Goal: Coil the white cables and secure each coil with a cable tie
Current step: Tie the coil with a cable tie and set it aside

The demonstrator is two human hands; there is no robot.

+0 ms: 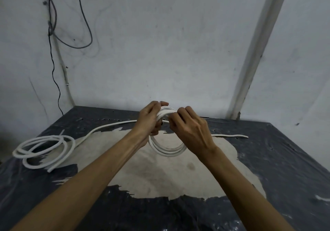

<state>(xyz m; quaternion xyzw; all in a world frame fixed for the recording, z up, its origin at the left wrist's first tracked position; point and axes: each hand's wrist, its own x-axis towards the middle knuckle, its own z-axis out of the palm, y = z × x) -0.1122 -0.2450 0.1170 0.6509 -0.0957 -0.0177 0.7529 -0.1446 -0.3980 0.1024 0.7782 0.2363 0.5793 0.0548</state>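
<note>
Both sets of fingers are busy at the top of the coil (167,149) I am winding: my left hand (151,118) has its fingers curled round the gathered loops at the far side, thumb over the top, and my right hand (190,131) pinches the strand just beside it, fingertips narrow and pressed to the cable, wrist bent so the back of the hand faces me. Nearest to me, below both hands, the finished turns hang as a ring, standing roughly upright with its lower edge close to or on the pale worn patch of the table (294,159); I cannot tell if it touches. The relation that matters for the next wrap, I judge, is the loose cable (114,125): it leaves my fingers and runs leftward and slightly toward me, long axis across the table, so the left hand lies nearer its run while the right does the feeding. A short white tail (230,136) lies to the right of my right hand, past the wrist. Further left, well apart from my fingers, a second loose coil (44,149) lies flat. I see no cable tie that I can be sure of. Beyond my fingers stands the grey wall (178,43) with dark wires (53,25) hanging at far left.
</note>
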